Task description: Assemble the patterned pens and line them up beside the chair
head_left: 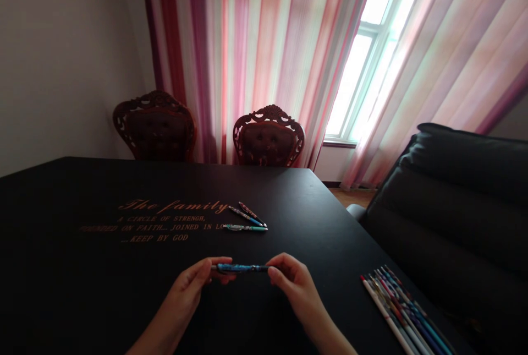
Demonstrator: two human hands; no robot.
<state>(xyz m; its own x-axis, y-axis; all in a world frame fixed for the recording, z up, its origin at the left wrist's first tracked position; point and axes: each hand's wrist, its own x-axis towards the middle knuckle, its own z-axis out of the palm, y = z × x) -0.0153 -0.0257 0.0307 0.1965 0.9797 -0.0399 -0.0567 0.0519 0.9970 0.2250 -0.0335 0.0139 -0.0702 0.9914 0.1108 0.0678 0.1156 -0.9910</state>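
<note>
A blue patterned pen (243, 268) lies level between my two hands, above the near part of the table. My left hand (193, 283) is closed on its left end, thumb and fingers pinching it. At the dark right end, my right hand (293, 282) pinches the pen between thumb and fingers. Farther off on the table lie a teal and white pen (246, 228), a blue pen with a patterned barrel (246, 216) and a dark patterned pen (251, 213), their right ends close together.
The black table (289, 195) bears printed gold lettering (173, 206). Several pens (400, 305) lie side by side at its right edge. A black leather seat (449, 206) stands at the right, and two carved chairs (268, 137) stand behind the table before striped curtains (256, 41).
</note>
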